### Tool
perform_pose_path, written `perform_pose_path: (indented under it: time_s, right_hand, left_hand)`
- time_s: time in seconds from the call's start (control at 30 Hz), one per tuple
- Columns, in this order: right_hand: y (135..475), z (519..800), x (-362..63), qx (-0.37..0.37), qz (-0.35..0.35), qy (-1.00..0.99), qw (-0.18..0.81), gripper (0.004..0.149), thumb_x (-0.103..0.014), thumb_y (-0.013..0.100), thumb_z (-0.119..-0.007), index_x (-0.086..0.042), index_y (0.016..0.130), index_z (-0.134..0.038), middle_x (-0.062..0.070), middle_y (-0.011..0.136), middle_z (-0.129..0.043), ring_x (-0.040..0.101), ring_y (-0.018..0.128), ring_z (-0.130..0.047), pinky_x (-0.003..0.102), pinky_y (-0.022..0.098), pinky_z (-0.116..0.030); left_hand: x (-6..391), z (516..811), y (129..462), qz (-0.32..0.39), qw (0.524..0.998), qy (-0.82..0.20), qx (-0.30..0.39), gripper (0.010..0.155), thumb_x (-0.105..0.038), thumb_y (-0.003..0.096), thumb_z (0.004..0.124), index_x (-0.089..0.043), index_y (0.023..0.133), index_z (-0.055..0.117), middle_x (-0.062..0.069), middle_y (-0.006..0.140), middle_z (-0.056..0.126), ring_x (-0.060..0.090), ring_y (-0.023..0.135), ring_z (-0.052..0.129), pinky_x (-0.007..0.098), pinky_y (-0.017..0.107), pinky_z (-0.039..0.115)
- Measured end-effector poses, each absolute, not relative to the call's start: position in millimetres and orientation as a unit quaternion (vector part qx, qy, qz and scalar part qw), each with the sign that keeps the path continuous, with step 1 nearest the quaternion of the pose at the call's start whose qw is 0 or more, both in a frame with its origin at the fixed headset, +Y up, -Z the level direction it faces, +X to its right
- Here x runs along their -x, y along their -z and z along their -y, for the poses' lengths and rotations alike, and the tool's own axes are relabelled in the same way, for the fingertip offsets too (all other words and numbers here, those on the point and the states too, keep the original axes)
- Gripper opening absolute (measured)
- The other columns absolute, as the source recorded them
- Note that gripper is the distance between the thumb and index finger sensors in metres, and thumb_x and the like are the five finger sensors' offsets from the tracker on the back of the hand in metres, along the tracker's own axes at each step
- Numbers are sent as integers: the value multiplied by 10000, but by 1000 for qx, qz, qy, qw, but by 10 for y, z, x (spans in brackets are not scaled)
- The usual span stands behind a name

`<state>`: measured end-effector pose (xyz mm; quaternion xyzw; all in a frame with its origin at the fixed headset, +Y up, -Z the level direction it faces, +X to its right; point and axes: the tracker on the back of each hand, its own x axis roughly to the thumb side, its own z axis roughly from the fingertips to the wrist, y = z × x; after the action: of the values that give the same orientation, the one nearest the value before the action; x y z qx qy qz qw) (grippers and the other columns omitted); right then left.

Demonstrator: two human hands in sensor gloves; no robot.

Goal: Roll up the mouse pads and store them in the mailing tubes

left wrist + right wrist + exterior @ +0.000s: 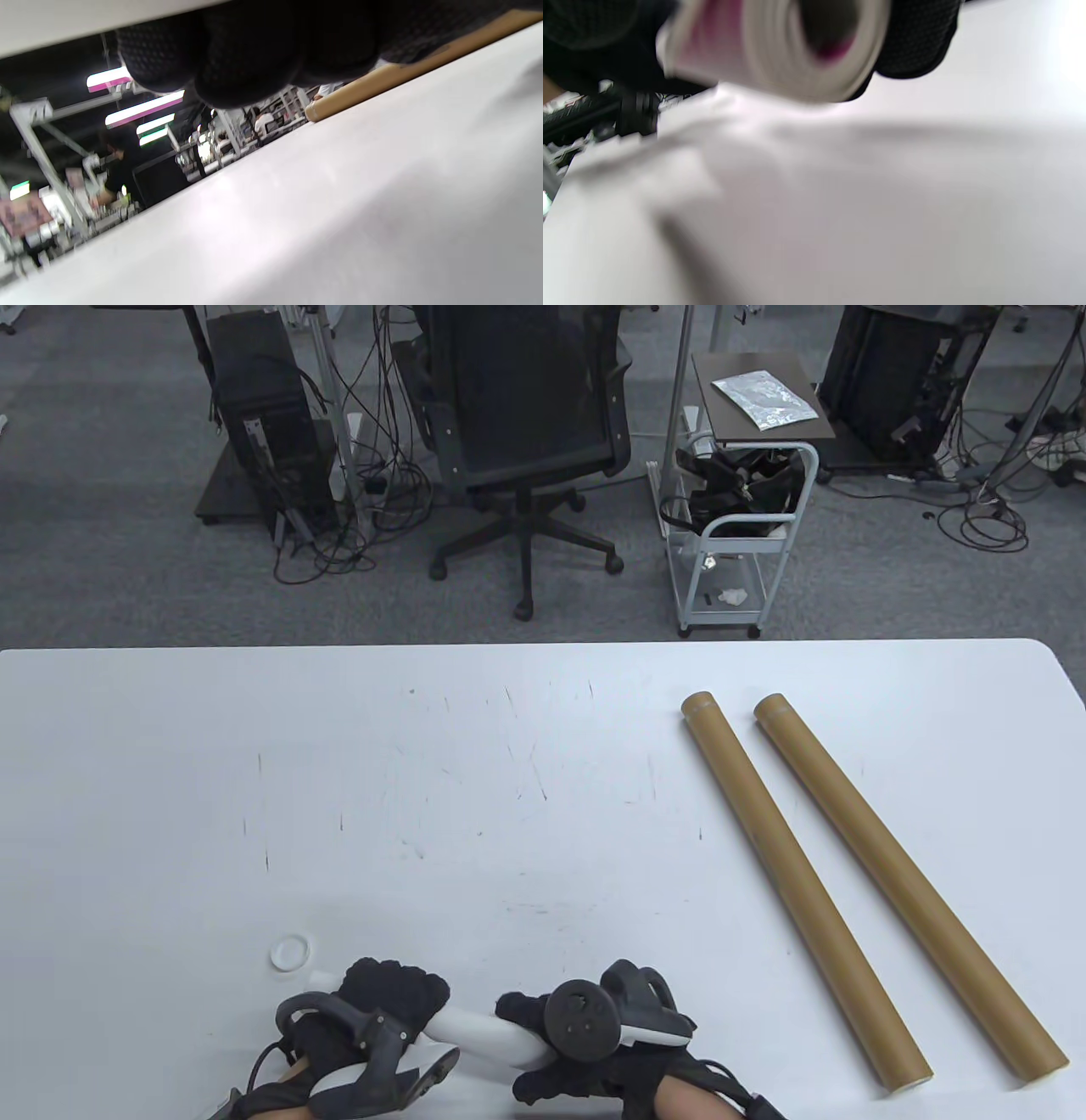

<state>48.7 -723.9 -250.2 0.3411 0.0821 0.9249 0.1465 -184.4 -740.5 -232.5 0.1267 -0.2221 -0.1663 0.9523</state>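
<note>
Table view shows one rolled white mouse pad [479, 1035] held near the front edge of the white desk [509, 780], with both gloved hands on it. The left hand [373, 1018] has its fingers curled over the roll's left part, and the right hand [585, 1044] wraps its fingers around the right part. Each hand carries one tracker on its back. Two brown mailing tubes [797, 882] lie side by side on the right half of the desk, slanting from the far middle toward the near right corner, close together but not touching, and well apart from the hands. One small white ring-shaped cap [291, 954] lies flat on the desk just beyond the left hand. Past the desk stand one black office chair [526, 432] and one small white cart [738, 534] on grey carpet, with tangled cables around them.

Left wrist view is tilted: dark gloved fingers [246, 55] hang at the top, curled around something pale above them, and one tube end [335, 108] shows across the pale desk surface. A blurred person stands in the far room.

Right wrist view is blurred, but one roll end [797, 46] with spiral white layers and what looks like pink inside sits just above the desk, gripped between dark fingers [916, 38].
</note>
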Motion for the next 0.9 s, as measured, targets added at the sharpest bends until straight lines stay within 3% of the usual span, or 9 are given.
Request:
perform_pose_path:
  time_s: [0.1,0.23,0.33,0.4,0.53,0.67,0.9]
  right_hand:
    - [2680,6893,-867,-266,0,-961,70,870,-624,366,-697,-234,1104,-451,89,1054,-656,331,860,-769,534,659,-667]
    - [3019,6667,-1779,-92,0,-994,-50,887,-609,385,-695,-215,1121,-394,133,1131,-516,388,968,-632,588,719,-563]
    - [3160,6698,-2479,37,-42,-996,-74,915,-596,389,-710,-180,1127,-363,169,1162,-408,438,1017,-519,630,736,-484]
    - [3177,6769,-3018,135,-78,-985,-79,918,-593,391,-715,-148,1116,-371,185,1151,-428,447,1009,-530,632,733,-486]
    - [3060,6986,-3714,251,-144,-955,-64,958,-581,392,-741,-111,1122,-337,222,1154,-416,485,1007,-532,654,719,-503]
    - [3009,7223,-4068,293,-195,-935,-32,1012,-581,397,-747,-111,1141,-247,216,1172,-395,513,1022,-502,670,711,-511]
    - [3309,7477,-4174,268,-220,-938,-10,1016,-584,390,-752,-138,1138,-230,163,1165,-447,466,1013,-573,642,703,-571]
  left_hand:
    - [1957,7401,2409,197,961,156,-114,373,-548,367,814,-347,679,778,-135,524,945,54,443,997,309,501,872]
    - [2019,7335,2459,176,966,146,-124,374,-549,369,814,-348,682,777,-136,528,944,53,447,996,309,504,872]
    - [2055,7296,2469,169,967,140,-133,375,-551,372,812,-349,685,775,-136,533,943,53,452,995,309,507,870]
    - [2089,7300,2505,157,968,142,-132,377,-550,374,814,-347,689,777,-133,536,943,56,455,995,312,509,869]
    - [2140,7338,2571,137,971,153,-121,379,-550,376,815,-348,694,775,-132,543,941,58,463,992,314,516,866]
    - [2140,7352,2559,139,973,146,-115,382,-550,372,818,-351,695,777,-133,544,944,59,466,993,314,516,866]
    - [2123,7368,2552,141,971,158,-114,392,-557,365,818,-356,699,776,-136,550,944,59,474,993,313,520,866]
